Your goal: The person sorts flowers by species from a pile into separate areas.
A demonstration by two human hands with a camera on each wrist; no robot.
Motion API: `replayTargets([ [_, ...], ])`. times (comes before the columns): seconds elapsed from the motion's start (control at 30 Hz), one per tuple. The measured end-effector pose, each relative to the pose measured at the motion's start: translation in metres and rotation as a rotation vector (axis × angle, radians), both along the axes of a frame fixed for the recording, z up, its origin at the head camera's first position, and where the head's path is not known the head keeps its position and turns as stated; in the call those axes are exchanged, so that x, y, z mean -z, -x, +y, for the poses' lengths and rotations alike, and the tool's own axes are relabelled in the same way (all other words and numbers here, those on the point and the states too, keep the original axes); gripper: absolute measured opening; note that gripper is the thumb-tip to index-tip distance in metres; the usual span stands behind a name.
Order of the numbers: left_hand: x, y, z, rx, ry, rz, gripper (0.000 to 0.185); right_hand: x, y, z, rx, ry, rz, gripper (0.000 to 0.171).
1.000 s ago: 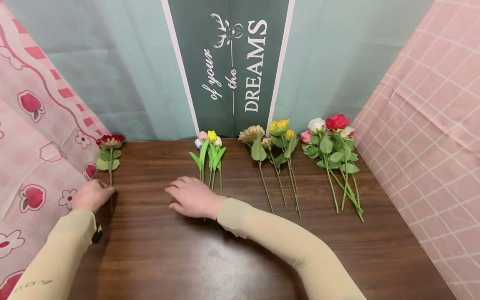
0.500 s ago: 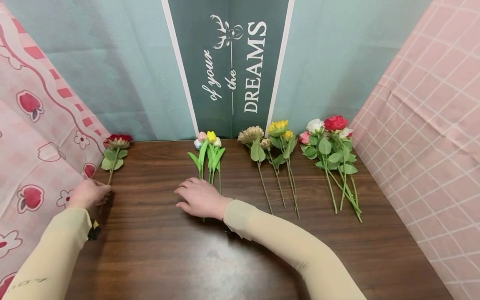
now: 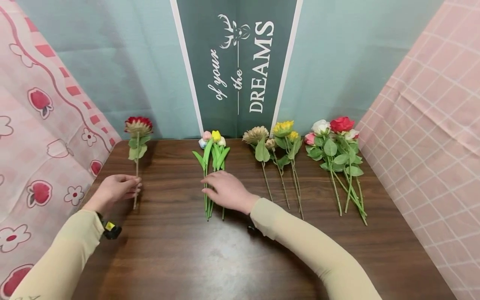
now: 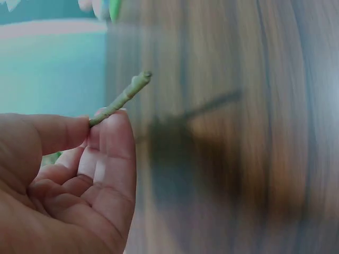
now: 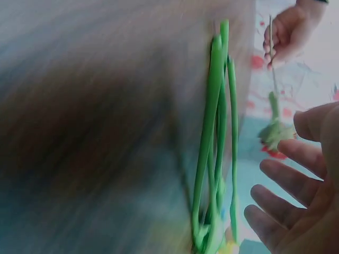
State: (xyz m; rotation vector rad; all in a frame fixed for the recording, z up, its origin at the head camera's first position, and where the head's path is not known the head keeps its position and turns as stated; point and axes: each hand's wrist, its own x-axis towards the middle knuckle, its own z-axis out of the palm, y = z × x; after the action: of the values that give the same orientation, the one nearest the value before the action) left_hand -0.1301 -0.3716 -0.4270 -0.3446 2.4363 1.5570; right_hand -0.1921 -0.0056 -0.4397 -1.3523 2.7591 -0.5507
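Note:
Between thumb and fingers, my left hand (image 3: pixel 116 189) pinches the stem of a red artificial flower (image 3: pixel 138 126). The bloom is up, and the stem's cut end (image 4: pixel 139 84) sticks out past the fingertips in the left wrist view. The flower appears lifted off the table. Over the stems of several small tulips (image 3: pixel 214 155) hovers my right hand (image 3: pixel 229 193), partly covering them. Its fingers are spread and hold nothing in the right wrist view, beside the green tulip stems (image 5: pixel 209 121).
Right of the tulips lie beige flowers (image 3: pixel 256 136) and yellow flowers (image 3: pixel 283 128), then several roses (image 3: pixel 342 124) in red, white and pink. Cloth walls (image 3: pixel 322 58) enclose the brown wooden table (image 3: pixel 180 258) at the back and both sides.
My left hand has moved right, carrying the red flower from the left cloth and bringing it more upright. My right hand has shifted right across the tulip stems.

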Motion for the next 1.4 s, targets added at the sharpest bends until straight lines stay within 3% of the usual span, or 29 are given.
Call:
replayTargets([
  [0.2, -0.012, 0.007, 0.069, 0.048, -0.049, 0.135, 0.047, -0.008, 0.015, 0.041, 0.161, 0.204, -0.072, 0.028],
  [0.37, -0.015, 0.012, 0.131, 0.069, -0.109, 0.191, 0.035, -0.016, 0.019, 0.063, 0.286, 0.418, -0.205, 0.024],
  [0.6, -0.007, 0.009, 0.210, 0.140, -0.201, 0.216, 0.027, -0.025, 0.015, 0.074, 0.312, 0.663, -0.441, 0.022],
  [0.77, 0.000, 0.008, 0.247, 0.174, -0.226, 0.228, 0.021, -0.025, 0.009, 0.080, 0.324, 0.791, -0.607, 0.030],
  [1.0, 0.006, 0.010, 0.276, 0.226, -0.244, 0.273, 0.019, -0.024, 0.011, 0.096, 0.404, 0.898, -0.725, 0.030],
  [1.07, 0.008, 0.009, 0.282, 0.270, -0.186, 0.318, 0.022, -0.025, 0.014, 0.103, 0.421, 0.910, -0.751, 0.029],
  [1.17, 0.009, 0.008, 0.290, 0.381, 0.036, 0.438, 0.030, -0.030, 0.023, 0.119, 0.454, 0.882, -0.750, 0.028],
  [1.3, 0.010, 0.003, 0.299, 0.560, 0.412, 0.621, 0.045, -0.039, 0.038, 0.146, 0.491, 0.728, -0.624, 0.024],
  [1.4, 0.013, 0.002, 0.305, 0.713, 0.623, 0.750, 0.056, -0.040, 0.049, 0.166, 0.513, 0.575, -0.515, 0.022],
])
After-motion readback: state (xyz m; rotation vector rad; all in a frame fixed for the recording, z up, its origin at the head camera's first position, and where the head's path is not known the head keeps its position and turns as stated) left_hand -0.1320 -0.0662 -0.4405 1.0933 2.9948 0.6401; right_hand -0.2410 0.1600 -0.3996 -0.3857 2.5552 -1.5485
